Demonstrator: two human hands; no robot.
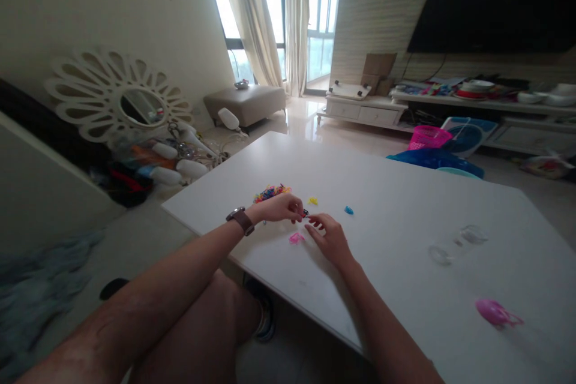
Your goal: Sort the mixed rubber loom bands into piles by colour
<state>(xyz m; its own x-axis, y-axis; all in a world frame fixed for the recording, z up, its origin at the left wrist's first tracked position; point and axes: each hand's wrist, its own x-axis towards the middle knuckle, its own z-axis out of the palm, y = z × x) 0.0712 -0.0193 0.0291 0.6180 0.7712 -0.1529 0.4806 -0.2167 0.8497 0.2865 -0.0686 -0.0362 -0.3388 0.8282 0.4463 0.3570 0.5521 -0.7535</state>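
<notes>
Our left fingers (297, 211) pinch nearly closed on small bands (305, 213), blurred and partly hidden; our right fingers (315, 222) part slightly, any grip unclear.

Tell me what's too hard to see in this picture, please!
In the head view:
Tiny dark-and-red thing by the left hand: too small and blurred to name.
Whether the right hand holds anything: its fingertips are too small to tell.
Part of the colourful pile: hidden behind the left hand.
Clear container: blurred, so what's inside can't be told.
Dark screen: cut off by the top and right edges.
</notes>
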